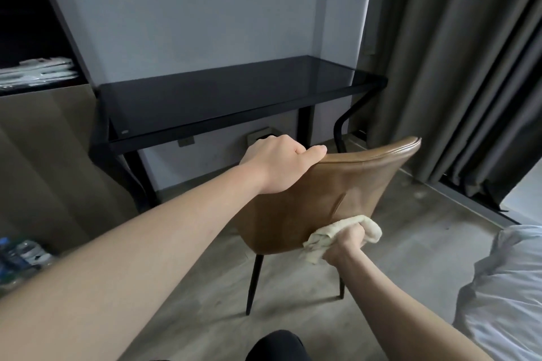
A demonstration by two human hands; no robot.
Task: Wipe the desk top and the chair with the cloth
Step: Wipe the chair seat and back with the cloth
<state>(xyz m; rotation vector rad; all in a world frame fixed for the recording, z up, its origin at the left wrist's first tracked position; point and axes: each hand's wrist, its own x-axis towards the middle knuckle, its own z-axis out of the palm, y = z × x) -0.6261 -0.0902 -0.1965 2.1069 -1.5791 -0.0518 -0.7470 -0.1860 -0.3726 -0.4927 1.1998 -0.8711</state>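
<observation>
Wiping the back of a brown chair [331, 193] with a cream cloth [343, 233], desk behind.

Left hand [278, 164] clamped over the top edge of the chair back near its 10 o'clock corner, fingers curled over the far side, thumb lying along the rim. Right hand [344, 246] closed tight around the bunched cloth, pressing it against the lower part of the chair back at about 5 o'clock. Chair seen from behind, standing on dark thin legs on a grey floor [410, 243], just in front of the black glass-topped desk [234, 94] at 12 o'clock. Grey curtains [457, 67] off at 2 o'clock, white bedding [507, 287] at 4 o'clock, plastic bottles [20, 255] at 8 o'clock, folded white items [38, 72] on a dark shelf at 10 o'clock.
</observation>
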